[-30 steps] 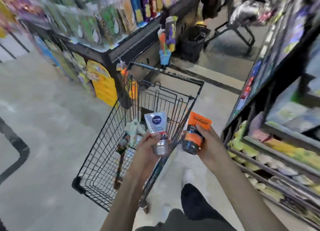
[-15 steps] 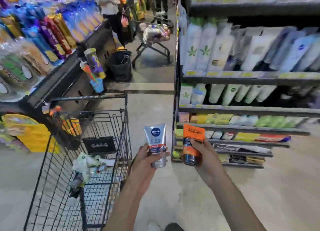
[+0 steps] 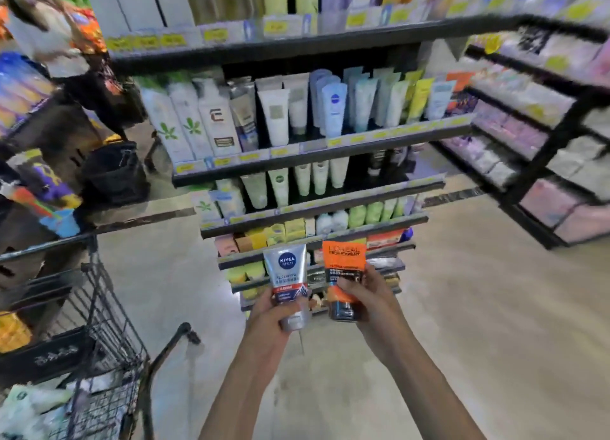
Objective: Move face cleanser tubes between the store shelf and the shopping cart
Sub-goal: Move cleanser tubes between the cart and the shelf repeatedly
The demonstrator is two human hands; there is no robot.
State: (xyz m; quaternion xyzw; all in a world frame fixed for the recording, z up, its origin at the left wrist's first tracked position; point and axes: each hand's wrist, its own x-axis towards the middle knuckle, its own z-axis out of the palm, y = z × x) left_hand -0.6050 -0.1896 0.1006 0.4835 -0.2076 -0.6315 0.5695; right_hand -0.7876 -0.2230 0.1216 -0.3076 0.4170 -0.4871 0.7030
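Note:
My left hand (image 3: pixel 274 321) grips a silver Nivea Men tube (image 3: pixel 288 274) upright, cap down. Beside it, my right hand (image 3: pixel 369 294) holds an orange L'Oreal Men Expert tube (image 3: pixel 344 264), also cap down. Both tubes are raised side by side in front of the store shelf (image 3: pixel 317 149), whose rows carry many standing cleanser tubes. The black wire shopping cart (image 3: pixel 99 324) stands at the lower left, apart from my hands, with pale packets in its basket.
A second shelving unit (image 3: pixel 541 136) runs along the right with a floor gap before it. A display of bright packets (image 3: pixel 29 86) and a dark basket (image 3: pixel 112 172) sit at the left. A person stands at the upper left.
The view has swung right from the cart to face the shelf. Both hands still hold their tubes side by side, and the cart has slid to the lower left.

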